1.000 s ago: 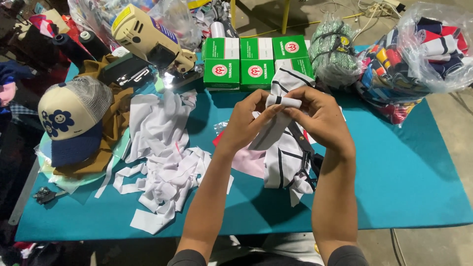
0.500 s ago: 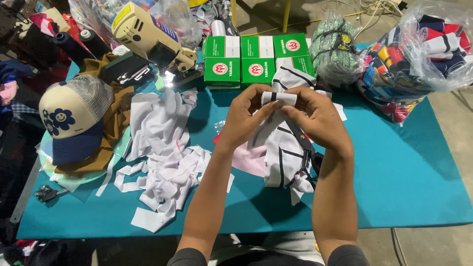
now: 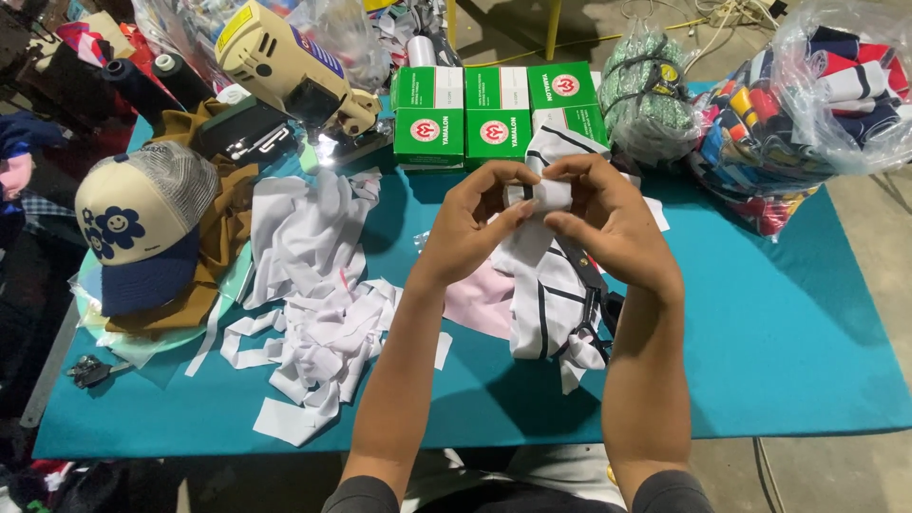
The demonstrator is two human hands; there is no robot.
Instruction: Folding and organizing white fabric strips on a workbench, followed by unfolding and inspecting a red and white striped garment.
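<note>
My teal table (image 3: 779, 332) carries a heap of white fabric scraps (image 3: 313, 304), a cream and navy cap (image 3: 142, 228) on brown cloth (image 3: 223, 247), three green boxes (image 3: 494, 112), a handheld cutting machine (image 3: 285, 66) and bagged striped fabric (image 3: 807, 104).

Teal table (image 3: 807, 351); grey concrete floor (image 3: 883, 228); yellow frame legs (image 3: 551, 28).

cap (image 3: 142, 223) left | scraps (image 3: 313, 313) centre | boxes (image 3: 499, 114) behind | bags (image 3: 807, 104) right

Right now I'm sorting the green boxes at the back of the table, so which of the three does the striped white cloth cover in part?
The rightmost green box: the striped white cloth overlaps its lower edge, while the other two show their fronts whole.
</note>
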